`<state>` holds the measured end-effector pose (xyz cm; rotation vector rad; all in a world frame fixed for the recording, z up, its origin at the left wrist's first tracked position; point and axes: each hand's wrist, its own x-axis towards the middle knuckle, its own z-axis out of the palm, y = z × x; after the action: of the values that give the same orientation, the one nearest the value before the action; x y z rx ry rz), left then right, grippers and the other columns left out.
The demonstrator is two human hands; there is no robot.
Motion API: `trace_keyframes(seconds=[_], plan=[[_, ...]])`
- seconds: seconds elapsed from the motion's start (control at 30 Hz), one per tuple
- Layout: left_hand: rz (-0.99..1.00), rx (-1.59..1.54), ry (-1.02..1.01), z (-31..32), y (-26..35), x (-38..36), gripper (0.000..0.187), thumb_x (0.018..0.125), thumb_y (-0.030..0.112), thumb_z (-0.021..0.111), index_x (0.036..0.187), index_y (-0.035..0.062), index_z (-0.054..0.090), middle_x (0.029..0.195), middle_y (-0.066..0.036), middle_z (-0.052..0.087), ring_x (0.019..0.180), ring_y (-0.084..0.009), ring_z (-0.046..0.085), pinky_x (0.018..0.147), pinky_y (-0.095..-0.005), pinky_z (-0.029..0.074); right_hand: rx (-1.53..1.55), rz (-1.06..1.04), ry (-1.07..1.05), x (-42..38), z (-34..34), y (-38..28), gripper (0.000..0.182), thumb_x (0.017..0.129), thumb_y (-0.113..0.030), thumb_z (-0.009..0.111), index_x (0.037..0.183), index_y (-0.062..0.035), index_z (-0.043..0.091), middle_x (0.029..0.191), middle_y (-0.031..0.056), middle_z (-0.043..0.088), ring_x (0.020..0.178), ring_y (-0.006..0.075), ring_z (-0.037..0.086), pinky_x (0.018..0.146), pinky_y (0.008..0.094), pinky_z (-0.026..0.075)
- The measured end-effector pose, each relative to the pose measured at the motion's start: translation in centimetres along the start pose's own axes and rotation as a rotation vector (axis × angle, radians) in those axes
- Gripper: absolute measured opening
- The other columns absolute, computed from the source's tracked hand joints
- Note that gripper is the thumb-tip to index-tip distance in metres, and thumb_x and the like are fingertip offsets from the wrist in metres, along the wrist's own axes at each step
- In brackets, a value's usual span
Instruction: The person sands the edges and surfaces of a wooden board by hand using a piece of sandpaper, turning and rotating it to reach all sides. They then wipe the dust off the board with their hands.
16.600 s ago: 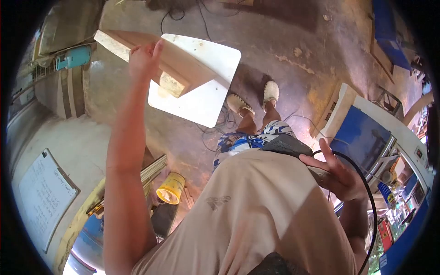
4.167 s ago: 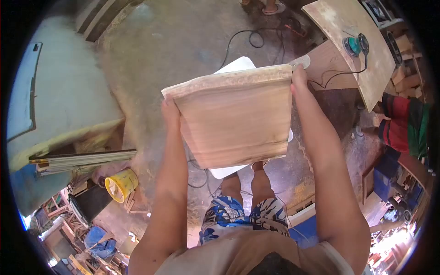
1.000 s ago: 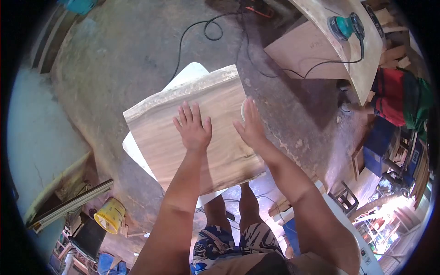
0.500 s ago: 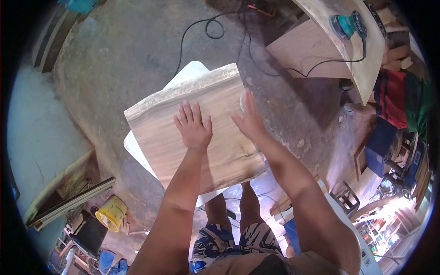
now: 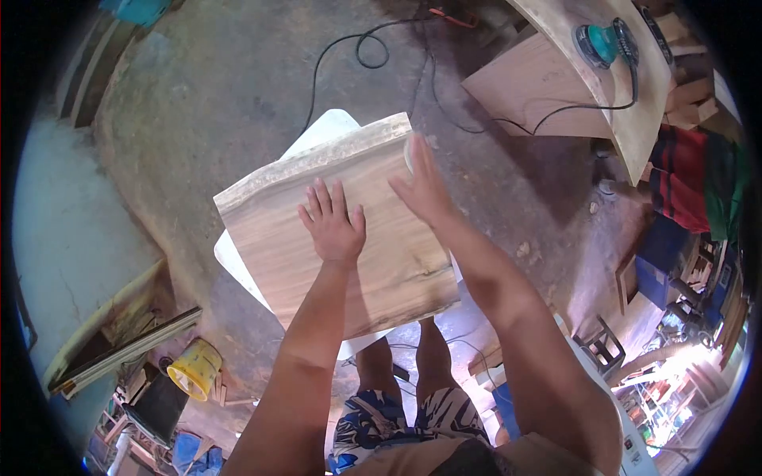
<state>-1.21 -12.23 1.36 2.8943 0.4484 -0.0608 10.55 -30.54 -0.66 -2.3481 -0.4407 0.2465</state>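
A brown wooden board (image 5: 381, 230) with a pale, rough live edge along its far side lies on a white surface (image 5: 238, 266) whose corners stick out around it. My left hand (image 5: 333, 226) rests flat on the board near its middle, fingers spread. At the board's right edge is my right hand (image 5: 425, 182), its thumb apart from the fingers. A pale rounded object (image 5: 409, 155) shows partly beside its fingers; most of it is hidden, and I cannot make out what it is.
At the upper right a teal and black sander (image 5: 601, 44) sits on a large curved panel (image 5: 647, 103). Its black cable (image 5: 508, 120) runs over the floor. A yellow bucket (image 5: 196, 369) stands at the lower left, near wooden strips (image 5: 131, 349). Red and green cloth hangs at the right.
My right hand has moved slightly left and up along the board's right edge. My left hand and the board have hardly moved.
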Motion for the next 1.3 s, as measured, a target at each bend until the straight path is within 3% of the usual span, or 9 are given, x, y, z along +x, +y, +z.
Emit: trace_keyframes(seconds=[0.1,0.2,0.3,0.53,0.8,0.9,1.1,1.2,1.3], plan=[[-0.001,-0.002,-0.005,0.3,0.0,-0.1,0.066,0.096,0.040,0.053,0.154,0.0133,0.038,0.163,-0.017,0.027,0.152,-0.0380,0.019,0.121,-0.0608,0.008,0.061,0.055,0.012,6.8,-0.5,-1.9,0.095,0.089,-0.033,0.071,0.157,0.0027,0.015,0.162,0.0266,0.022,0.152,0.0379,0.020,0.123,0.0423,0.022],[-0.003,-0.005,-0.012,-0.1,0.1,-0.1,0.067,0.095,0.041,0.053,0.154,0.0134,0.037,0.163,-0.017,0.026,0.152,-0.0379,0.018,0.121,-0.0606,0.008,0.085,0.102,-0.023,4.9,-0.8,-1.7,0.096,0.089,-0.040,0.070,0.156,0.0048,0.017,0.161,0.0276,0.023,0.150,0.0419,0.022,0.122,0.0448,0.024],[-0.013,-0.017,-0.037,-0.3,0.2,0.1,0.067,0.095,0.040,0.053,0.154,0.0132,0.037,0.164,-0.017,0.026,0.152,-0.0383,0.018,0.121,-0.0603,0.008,-0.003,0.124,-0.069,-1.6,-0.8,-0.8,0.096,0.089,-0.040,0.070,0.155,0.0063,0.018,0.160,0.0280,0.026,0.149,0.0407,0.025,0.121,0.0438,0.025],[-0.007,0.005,-0.016,0.1,0.0,0.1,0.066,0.095,0.043,0.053,0.153,0.0142,0.040,0.163,-0.017,0.026,0.152,-0.0377,0.021,0.121,-0.0614,0.009,0.035,0.205,0.001,4.2,-0.2,-0.4,0.096,0.090,-0.040,0.070,0.154,0.0072,0.018,0.158,0.0294,0.028,0.149,0.0401,0.026,0.121,0.0451,0.026],[-0.013,-0.037,-0.037,0.0,-0.1,0.0,0.067,0.096,0.041,0.052,0.155,0.0141,0.036,0.165,-0.017,0.023,0.153,-0.0379,0.016,0.121,-0.0595,0.006,0.056,0.059,-0.009,-2.5,-0.8,1.1,0.068,0.096,-0.015,0.056,0.155,-0.0015,0.025,0.159,0.0239,0.031,0.144,0.0415,0.034,0.117,0.0466,0.032],[-0.014,-0.031,-0.034,-0.1,0.0,0.2,0.067,0.096,0.041,0.052,0.155,0.0143,0.036,0.165,-0.017,0.024,0.153,-0.0375,0.017,0.121,-0.0594,0.006,-0.177,0.049,-0.043,-2.0,-0.6,0.9,0.068,0.094,-0.013,0.056,0.155,-0.0016,0.027,0.159,0.0240,0.030,0.141,0.0426,0.037,0.115,0.0471,0.034],[-0.006,-0.036,-0.003,0.0,-0.1,-0.1,0.067,0.095,0.042,0.053,0.154,0.0152,0.037,0.164,-0.016,0.025,0.152,-0.0373,0.019,0.121,-0.0602,0.007,0.027,-0.088,0.121,5.1,0.1,0.4,0.064,0.097,-0.014,0.053,0.154,-0.0006,0.028,0.159,0.0246,0.029,0.141,0.0433,0.036,0.115,0.0478,0.033],[-0.009,-0.028,-0.026,-0.1,0.1,0.1,0.066,0.095,0.040,0.053,0.154,0.0137,0.037,0.164,-0.016,0.025,0.153,-0.0370,0.018,0.121,-0.0599,0.006,0.011,-0.016,0.072,3.9,0.4,0.8,0.065,0.098,-0.014,0.051,0.155,0.0010,0.025,0.159,0.0258,0.029,0.143,0.0432,0.034,0.116,0.0483,0.031],[-0.015,-0.014,-0.041,0.0,0.2,-0.1,0.066,0.095,0.039,0.054,0.154,0.0137,0.038,0.164,-0.016,0.025,0.153,-0.0369,0.017,0.121,-0.0599,0.006,0.028,0.015,0.016,-2.7,0.1,1.5,0.066,0.098,-0.013,0.050,0.155,0.0025,0.022,0.158,0.0269,0.029,0.144,0.0429,0.032,0.118,0.0484,0.029]])
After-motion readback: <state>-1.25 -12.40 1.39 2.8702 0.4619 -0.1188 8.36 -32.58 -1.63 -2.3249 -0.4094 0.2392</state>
